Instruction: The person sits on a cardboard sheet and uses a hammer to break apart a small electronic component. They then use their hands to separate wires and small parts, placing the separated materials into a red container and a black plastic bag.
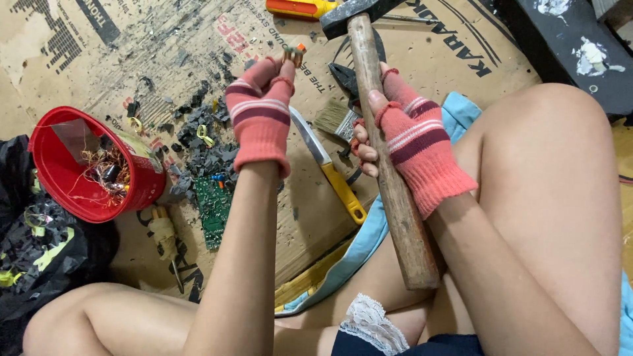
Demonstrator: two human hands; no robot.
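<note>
Pink striped gloves with cut-off fingers cover both hands. The left hand (260,112) pinches a small electronic part (293,53) between its fingertips and holds it up in the air, above the cardboard sheet (422,59) on the floor. The part looks brown with a bit of orange; it is too small to tell more. The right hand (402,132) is wrapped tight around the wooden handle of a hammer (389,171). The hammer's dark head points up and away, close to the small part but not touching it.

Lots of breaking looks done. A heap of grey broken bits (204,142) lies on the cardboard, and a green circuit board (213,207) lies flat just beside the heap. The small part in the fingers looks whole, so I think there is more to break or pull apart.

The red bucket (62,191) is tipped on its side. Inside is a tangle of thin copper wire and some dark bits, only a small pile. A black bag (39,250) beside it holds black and yellow scraps.

A yellow-handled knife (330,168), a paintbrush (335,120) and dark pliers (346,79) lie between the hands.
</note>
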